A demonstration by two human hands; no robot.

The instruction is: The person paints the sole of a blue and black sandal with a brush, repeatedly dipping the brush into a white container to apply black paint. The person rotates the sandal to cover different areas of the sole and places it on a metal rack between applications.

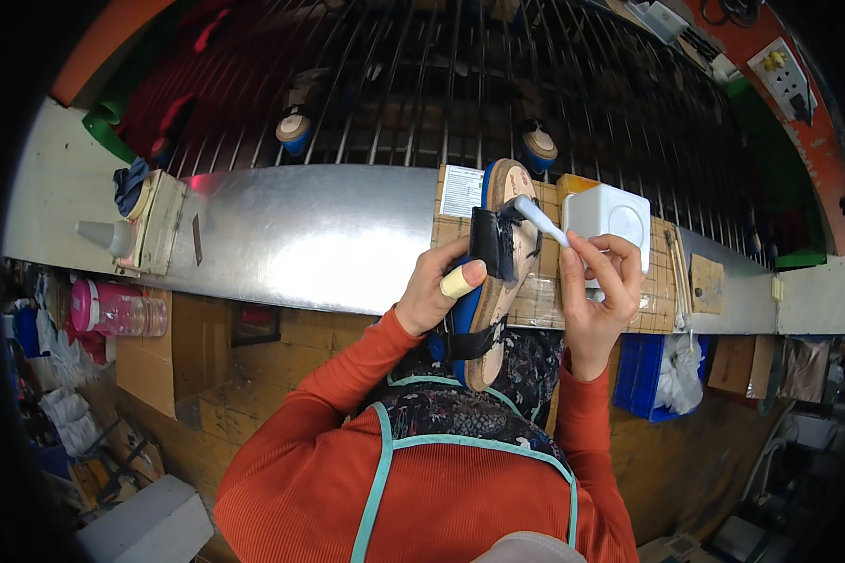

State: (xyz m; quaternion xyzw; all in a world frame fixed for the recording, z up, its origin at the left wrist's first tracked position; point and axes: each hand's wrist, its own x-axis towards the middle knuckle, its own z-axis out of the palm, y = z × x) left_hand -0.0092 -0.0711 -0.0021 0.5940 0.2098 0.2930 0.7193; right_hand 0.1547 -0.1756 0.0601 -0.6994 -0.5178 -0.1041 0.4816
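A sandal [498, 300] with black straps, a tan footbed and a blue sole edge stands lengthwise in front of me, its toe end toward the conveyor. My left hand [434, 289] grips it from the left side, with a pale yellow wrap around the thumb. Between the thumb and fingers of my right hand [603, 281] is a slim white brush-like tool [543, 222]. Its far end reaches the upper black strap [494, 242]; whether it has bristles I cannot tell. A white plastic container [620, 218] stands just beyond my right hand.
A metal-topped bench [300, 235] crosses in front of me, partly covered by cardboard [662, 291]. Beyond it runs a roller conveyor [394, 122] carrying more sandals [294, 131]. At the left end sits a wooden box [164, 225]. A blue crate [637, 380] is below right.
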